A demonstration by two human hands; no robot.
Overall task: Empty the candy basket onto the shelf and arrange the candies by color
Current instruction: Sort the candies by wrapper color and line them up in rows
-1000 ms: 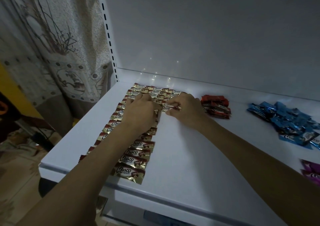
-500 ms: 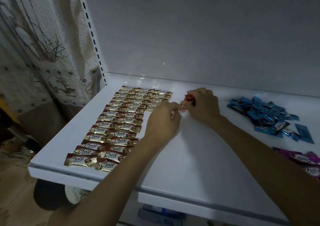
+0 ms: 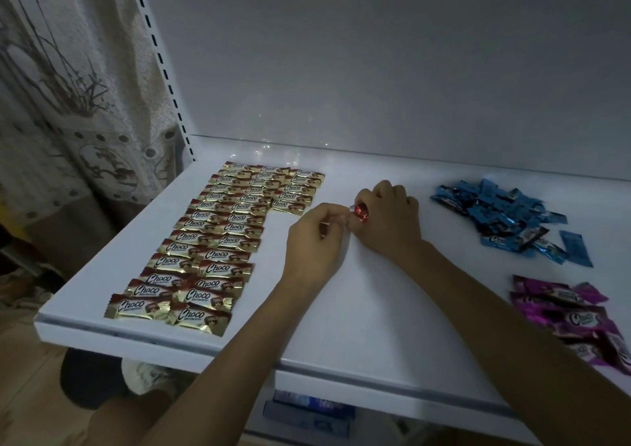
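Right hand [image 3: 389, 220] has its fingers curled around a red candy [image 3: 361, 211], mid-shelf [image 3: 341, 309], knuckles up. Left hand [image 3: 316, 240] has thumb and fingertips pinched together right at that wrapper's end; can't tell if they actually grip it. Gold candies [image 3: 218, 240] sit in neat rows on the left, with a loose blue pile [image 3: 502, 213] back right and a purple pile [image 3: 566, 312] front right.

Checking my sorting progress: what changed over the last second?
Both hands left the gold Choco candies and moved right; the right hand and left hand now hold a red candy between them. Those rows, the blue candies and the purple candies stayed.
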